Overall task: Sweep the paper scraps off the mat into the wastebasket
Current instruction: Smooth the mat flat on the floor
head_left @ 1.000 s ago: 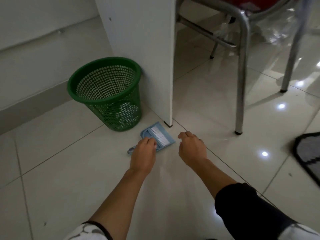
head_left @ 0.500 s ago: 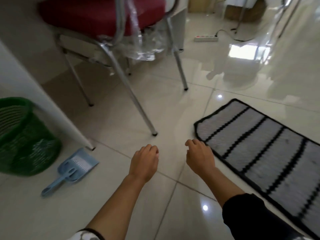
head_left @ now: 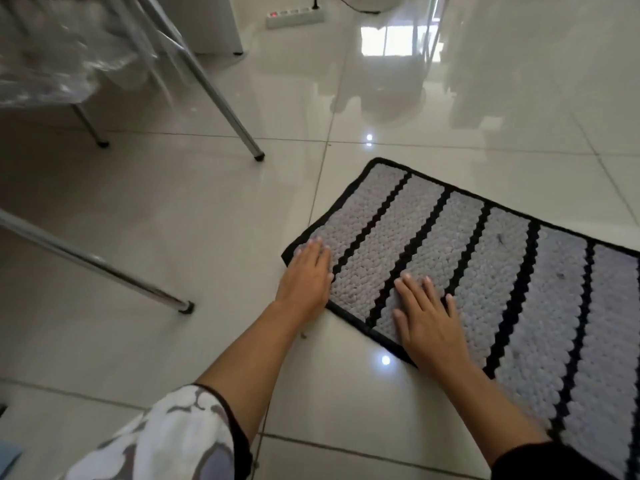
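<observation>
glossy white tiled floor [head_left: 173, 209] is covered by a grey black-striped woven mat [head_left: 485, 271], whose near-left corner is pressed by the flat, straight-fingered left hand [head_left: 304, 275] and right hand [head_left: 427, 315].

The mat [head_left: 485, 271] under both sets of fingers is cloth, a knobbly woven pile, matt grey with matt black stripes and a black cloth border. The left hand [head_left: 306, 275] lies flat with its fingertips on the grey pile at the mat's corner; the right hand [head_left: 427, 318] lies flat with its fingers across a black stripe. Left of the left fingers, the floor [head_left: 173, 220] is glossy pale tile, smooth and mirror-like, catching light spots. Beyond the left fingers, the chair legs [head_left: 221, 98] are polished metal tube with dark caps, and crinkled clear plastic film [head_left: 59, 64] shines above them. Far past the fingertips, a power strip [head_left: 294, 17] looks like smooth white plastic.
</observation>
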{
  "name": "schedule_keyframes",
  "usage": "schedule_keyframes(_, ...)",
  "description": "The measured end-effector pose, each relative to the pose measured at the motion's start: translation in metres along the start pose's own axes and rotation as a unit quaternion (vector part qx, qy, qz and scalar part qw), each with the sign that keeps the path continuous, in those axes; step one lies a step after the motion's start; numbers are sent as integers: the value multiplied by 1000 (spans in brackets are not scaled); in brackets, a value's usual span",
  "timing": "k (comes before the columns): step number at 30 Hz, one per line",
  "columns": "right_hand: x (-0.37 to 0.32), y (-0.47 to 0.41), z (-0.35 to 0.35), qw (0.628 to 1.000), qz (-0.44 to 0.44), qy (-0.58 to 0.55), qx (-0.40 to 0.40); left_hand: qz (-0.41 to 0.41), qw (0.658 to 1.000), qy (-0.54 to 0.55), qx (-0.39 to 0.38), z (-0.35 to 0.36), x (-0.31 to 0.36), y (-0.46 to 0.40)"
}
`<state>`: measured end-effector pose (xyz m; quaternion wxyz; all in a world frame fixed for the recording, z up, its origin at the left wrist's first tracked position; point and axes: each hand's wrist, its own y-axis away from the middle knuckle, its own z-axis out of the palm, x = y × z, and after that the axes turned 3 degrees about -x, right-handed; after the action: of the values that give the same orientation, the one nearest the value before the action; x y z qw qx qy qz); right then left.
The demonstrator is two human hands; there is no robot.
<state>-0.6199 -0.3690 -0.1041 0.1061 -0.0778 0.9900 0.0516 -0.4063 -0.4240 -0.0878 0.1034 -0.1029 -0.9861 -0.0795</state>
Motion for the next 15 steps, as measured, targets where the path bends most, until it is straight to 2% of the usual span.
schedule_keyframes(2, 3, 4, 12, 1000, 5, 4, 10, -25, 1000, 1, -14, 16, -9, -6)
schedule_keyframes(6, 5, 6, 15, 1000, 7, 11, 21, -44, 997, 54, 16, 28, -12, -2)
schedule_keyframes(10, 5, 7, 14, 1000, 16, 16, 17, -132, 988, 81, 14, 18, -7, -1)
schedule_keyframes(15, 4, 9, 15, 999, 23, 28, 17, -68, 997, 18, 42, 17, -15, -4)
